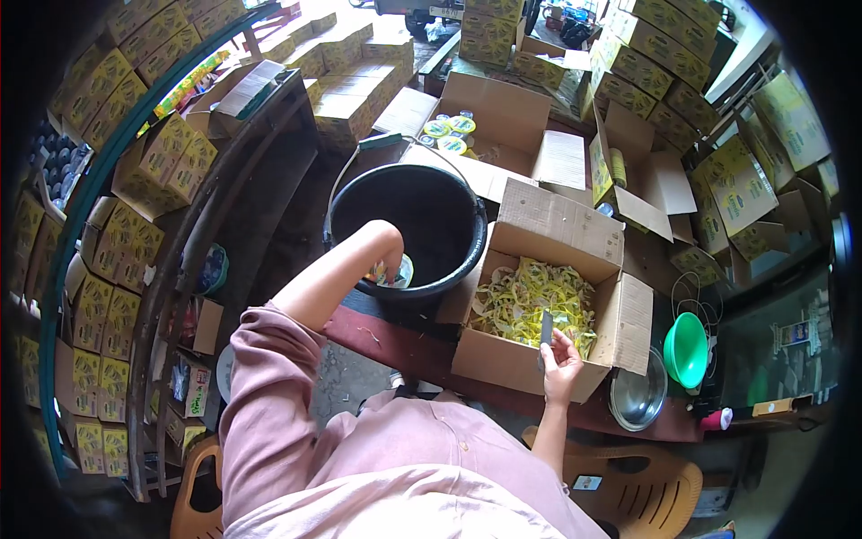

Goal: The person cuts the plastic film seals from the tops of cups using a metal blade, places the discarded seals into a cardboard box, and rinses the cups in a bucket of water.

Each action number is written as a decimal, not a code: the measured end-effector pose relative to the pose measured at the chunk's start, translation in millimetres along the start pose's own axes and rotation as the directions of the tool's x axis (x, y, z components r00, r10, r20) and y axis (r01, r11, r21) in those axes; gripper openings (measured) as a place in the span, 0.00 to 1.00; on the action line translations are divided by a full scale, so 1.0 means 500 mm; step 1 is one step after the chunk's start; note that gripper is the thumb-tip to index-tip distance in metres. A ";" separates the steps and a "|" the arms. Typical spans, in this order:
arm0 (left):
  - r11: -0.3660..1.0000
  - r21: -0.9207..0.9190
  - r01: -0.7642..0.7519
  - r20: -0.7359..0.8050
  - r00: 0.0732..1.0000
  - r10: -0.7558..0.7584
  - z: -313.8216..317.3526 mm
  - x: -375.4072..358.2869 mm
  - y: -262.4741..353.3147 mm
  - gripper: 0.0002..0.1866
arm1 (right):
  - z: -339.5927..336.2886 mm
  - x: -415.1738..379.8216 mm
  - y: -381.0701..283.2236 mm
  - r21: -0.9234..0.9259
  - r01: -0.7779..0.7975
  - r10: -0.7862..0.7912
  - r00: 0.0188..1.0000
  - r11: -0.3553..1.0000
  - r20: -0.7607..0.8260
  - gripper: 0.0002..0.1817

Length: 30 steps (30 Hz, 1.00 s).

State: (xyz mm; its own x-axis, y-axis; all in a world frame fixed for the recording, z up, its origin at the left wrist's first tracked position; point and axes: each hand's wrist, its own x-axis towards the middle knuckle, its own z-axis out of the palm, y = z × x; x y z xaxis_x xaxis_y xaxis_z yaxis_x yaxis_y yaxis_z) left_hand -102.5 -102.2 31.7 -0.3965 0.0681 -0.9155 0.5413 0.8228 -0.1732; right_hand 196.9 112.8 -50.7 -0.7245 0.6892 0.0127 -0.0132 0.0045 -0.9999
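My left hand (386, 262) reaches down inside the near rim of a large black bucket (476, 242), its fingers round a small cup with a light lid (403, 271). Partly hidden by the bucket's wall and my wrist, the cup shows only in part. At the front edge of an open cardboard box (503, 361), my right hand (560, 359) pinches a flat dark blade-like strip (546, 329) held upright. Yellow and white wrapper scraps (530, 301) fill much of that box, behind the strip.
Lidded cups (449, 135) lie in another open carton (503, 112) behind the bucket. A green bowl (686, 350) and metal bowl (638, 391) are at the right. Stacked cartons (346, 99) stand behind; orange chairs (637, 494) are near me.
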 end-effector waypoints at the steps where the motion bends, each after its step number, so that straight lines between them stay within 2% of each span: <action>1: 1.000 0.017 -0.026 -0.014 1.000 0.026 -0.009 -0.014 0.000 0.30 | -0.002 -0.001 -0.001 -0.001 0.001 -0.001 1.000 1.000 -0.004 0.18; 5: 0.994 0.078 -0.071 -0.025 0.997 0.073 -0.004 0.005 -0.012 0.33 | 0.006 0.009 0.001 0.006 0.009 -0.009 1.000 1.000 0.002 0.19; 8: 0.981 -0.030 -0.191 -0.382 0.909 0.166 0.007 0.004 -0.025 0.34 | 0.008 0.011 -0.007 -0.012 0.028 -0.028 1.000 1.000 0.001 0.19; 9: 0.978 -0.060 -0.201 -0.474 0.868 0.149 0.010 -0.002 -0.024 0.36 | 0.012 0.012 -0.009 -0.016 0.037 -0.037 0.999 0.999 -0.001 0.19; 12: 0.974 -0.065 -0.216 -0.560 0.816 0.143 0.025 0.018 -0.037 0.37 | 0.017 0.019 -0.007 0.008 0.017 -0.017 1.000 1.000 0.020 0.19; 16: 0.954 -0.156 -0.256 -0.606 0.787 0.112 0.022 0.012 -0.055 0.37 | 0.021 0.034 -0.002 -0.017 0.016 -0.016 0.999 1.000 0.028 0.20; 20: 0.927 -0.154 -0.342 -0.701 0.699 0.141 0.012 -0.002 -0.073 0.32 | 0.034 0.048 -0.016 -0.025 0.008 -0.007 0.999 1.000 0.037 0.20; 21: 0.904 -0.189 -0.383 -0.754 0.646 0.117 0.012 0.000 -0.077 0.29 | 0.038 0.052 -0.019 -0.029 0.001 0.000 0.999 1.000 0.038 0.21; 24: 0.835 -0.254 -0.488 -0.727 0.665 0.168 -0.010 0.000 -0.095 0.31 | 0.051 0.064 -0.030 0.002 0.020 -0.020 0.997 1.000 0.070 0.21; 26: 0.803 -0.220 -0.554 -0.670 0.684 0.289 -0.012 0.035 -0.111 0.33 | 0.057 0.075 -0.032 0.011 0.027 -0.028 0.996 1.000 0.079 0.22; 27: 0.858 -0.185 -0.479 -0.619 0.735 0.277 -0.012 0.029 -0.111 0.33 | 0.058 0.080 -0.034 0.013 0.031 -0.032 0.996 0.999 0.085 0.22; 30: 0.854 -0.152 -0.498 -0.744 0.626 0.233 -0.020 0.053 -0.122 0.32 | 0.058 0.098 -0.042 -0.031 0.052 -0.049 0.994 0.998 0.093 0.22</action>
State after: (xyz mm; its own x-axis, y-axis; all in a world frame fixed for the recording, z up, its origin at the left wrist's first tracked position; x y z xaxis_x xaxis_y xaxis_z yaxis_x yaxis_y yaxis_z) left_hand -153.4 -144.9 21.6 -0.6741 0.6542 -0.3431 0.5472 0.7542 0.3630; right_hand 141.9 125.5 -29.1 -0.7841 0.6175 0.0620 -0.0292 0.0631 -0.9976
